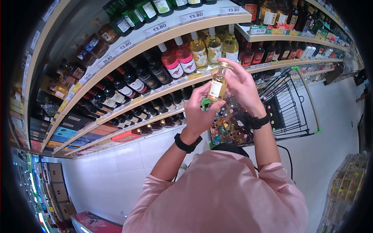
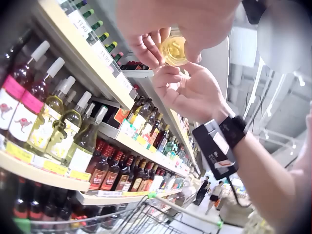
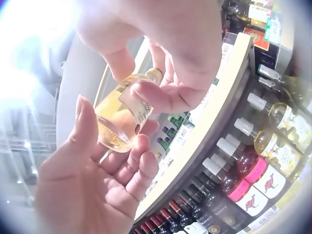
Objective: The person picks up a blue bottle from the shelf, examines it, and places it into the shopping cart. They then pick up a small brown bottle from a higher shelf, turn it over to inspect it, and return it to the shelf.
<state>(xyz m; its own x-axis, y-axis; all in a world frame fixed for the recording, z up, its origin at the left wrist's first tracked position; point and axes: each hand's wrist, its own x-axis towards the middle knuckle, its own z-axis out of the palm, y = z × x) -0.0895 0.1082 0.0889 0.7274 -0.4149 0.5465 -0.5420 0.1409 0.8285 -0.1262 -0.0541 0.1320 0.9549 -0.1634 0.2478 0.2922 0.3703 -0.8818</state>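
A small glass bottle (image 1: 217,86) of pale golden liquid, with a gold cap and a white label, is held tilted in front of the chest. My left hand (image 1: 201,115) holds its lower end, thumb near the base and fingers along the far side. My right hand (image 1: 244,85) grips the upper part near the neck. In the right wrist view, the right thumb lies over the label (image 3: 138,106) and covers part of it. The left wrist view looks at the round bottle base (image 2: 175,50) between the left thumb and fingers.
Shelves of wine and liquor bottles curve along the left and front, with price tags (image 1: 159,28) on their edges. Pink-labelled bottles (image 1: 187,62) stand just beyond the hands. Below the hands is a wire shopping cart (image 1: 291,105) holding many small bottles (image 1: 229,124). Two people stand down the aisle.
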